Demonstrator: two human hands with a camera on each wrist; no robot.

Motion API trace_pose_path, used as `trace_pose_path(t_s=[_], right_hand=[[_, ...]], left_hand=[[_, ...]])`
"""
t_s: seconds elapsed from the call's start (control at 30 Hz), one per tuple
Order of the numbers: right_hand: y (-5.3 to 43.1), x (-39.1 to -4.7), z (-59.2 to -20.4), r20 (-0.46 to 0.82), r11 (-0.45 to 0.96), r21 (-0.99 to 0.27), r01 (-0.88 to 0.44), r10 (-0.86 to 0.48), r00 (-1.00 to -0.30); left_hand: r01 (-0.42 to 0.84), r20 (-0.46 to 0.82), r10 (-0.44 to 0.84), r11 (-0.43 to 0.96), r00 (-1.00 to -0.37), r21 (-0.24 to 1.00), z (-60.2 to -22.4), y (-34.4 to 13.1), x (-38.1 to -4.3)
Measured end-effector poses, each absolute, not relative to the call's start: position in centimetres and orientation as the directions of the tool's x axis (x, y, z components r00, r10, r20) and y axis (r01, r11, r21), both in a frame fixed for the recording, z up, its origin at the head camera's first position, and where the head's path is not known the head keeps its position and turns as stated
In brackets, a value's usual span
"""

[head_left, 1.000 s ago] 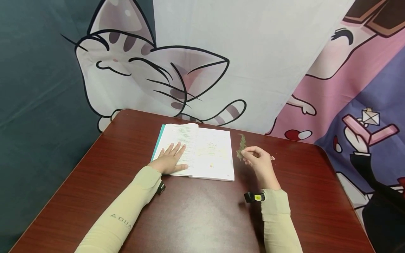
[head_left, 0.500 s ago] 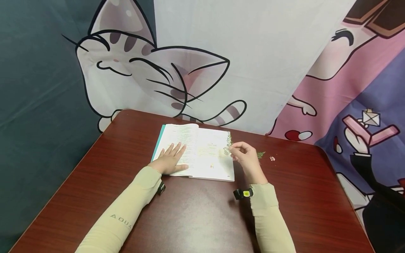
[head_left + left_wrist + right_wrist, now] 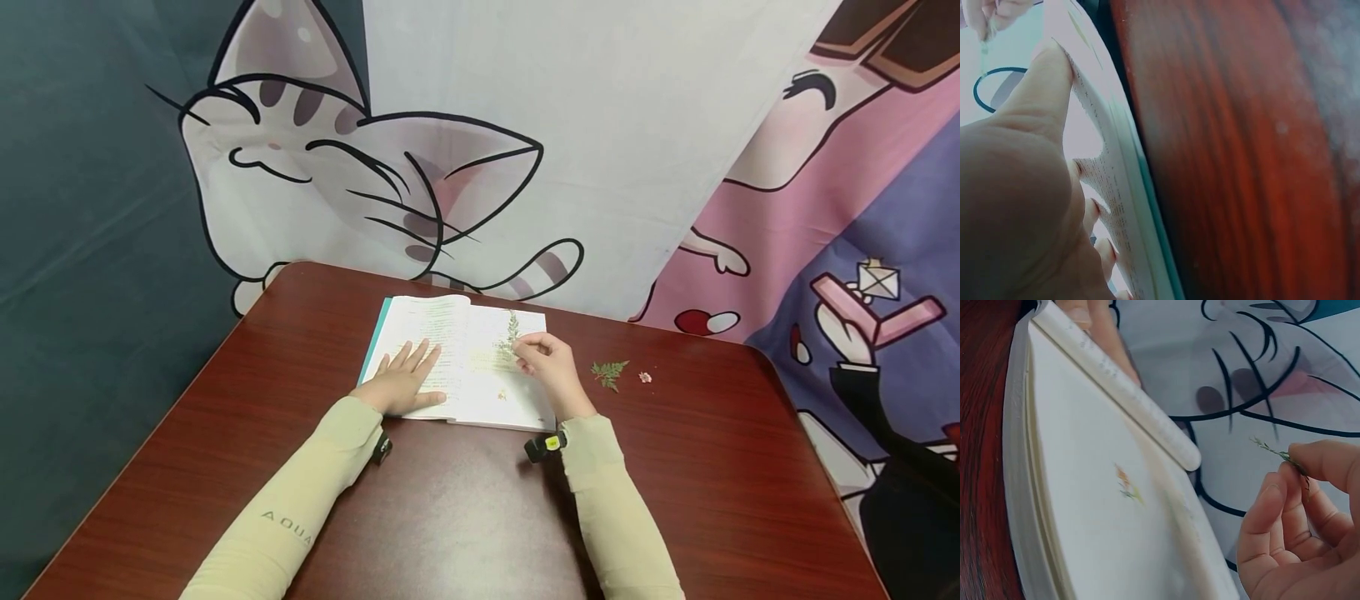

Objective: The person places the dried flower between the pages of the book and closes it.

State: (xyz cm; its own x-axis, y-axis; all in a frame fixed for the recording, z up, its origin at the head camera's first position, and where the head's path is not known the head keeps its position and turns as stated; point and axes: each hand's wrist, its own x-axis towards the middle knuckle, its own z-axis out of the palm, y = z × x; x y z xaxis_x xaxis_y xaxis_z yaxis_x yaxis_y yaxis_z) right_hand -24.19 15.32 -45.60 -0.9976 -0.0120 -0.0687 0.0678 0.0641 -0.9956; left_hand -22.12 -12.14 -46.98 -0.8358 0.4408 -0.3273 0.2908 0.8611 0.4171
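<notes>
Though slender, a leafy sprig (image 3: 513, 325) (green).

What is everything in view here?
table: one, reddish brown, across the foreground
book: one, white pages, teal cover edge, open on the table
held sprig: one, green, over the right page
loose sprig: one, green, right of the book
flower: one, pale pink, right of the loose sprig
cartoon backdrop: one, multicoloured, behind the table
wrist cameras: two, black, one per wrist
sleeves: two, pale yellow-green, on the arms
left hand: one, bare, on the left page
right hand: one, bare, pinching the held sprig
</notes>
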Motion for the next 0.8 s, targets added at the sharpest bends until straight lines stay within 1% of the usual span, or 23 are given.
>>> trace_pose_path(t_s=[0.2,0.43,0.53,0.63,0.8], right_hand=[[14.3,-25.4,-46.6,-0.082,0.118,-0.990,0.083,0.011,-0.997],[13.5,-26.3,-47.5,-0.163,0.142,-0.975,0.171,0.065,-0.985],[13.3,-26.5,-47.7,-0.175,0.167,-0.968,0.186,0.080,-0.981],[13.1,-26.7,-48.0,-0.170,0.217,-0.958,0.186,0.092,-0.981],[12.8,-27.0,-48.4,-0.119,0.369,-0.918,0.147,0.098,-0.988]], left_hand=[[0.295,-0.320,0.441,0.862,-0.839,0.412,-47.0,-12.2,-22.0],[0.296,-0.322,0.440,0.863,-0.839,0.409,-47.1,-12.1,-22.1],[0.292,-0.321,0.443,0.858,-0.837,0.422,-47.0,-12.1,-22.0],[0.289,-0.319,0.445,0.854,-0.837,0.433,-46.8,-12.1,-21.8],[0.295,-0.310,0.445,0.855,-0.840,0.428,-46.7,-12.1,-21.8]])
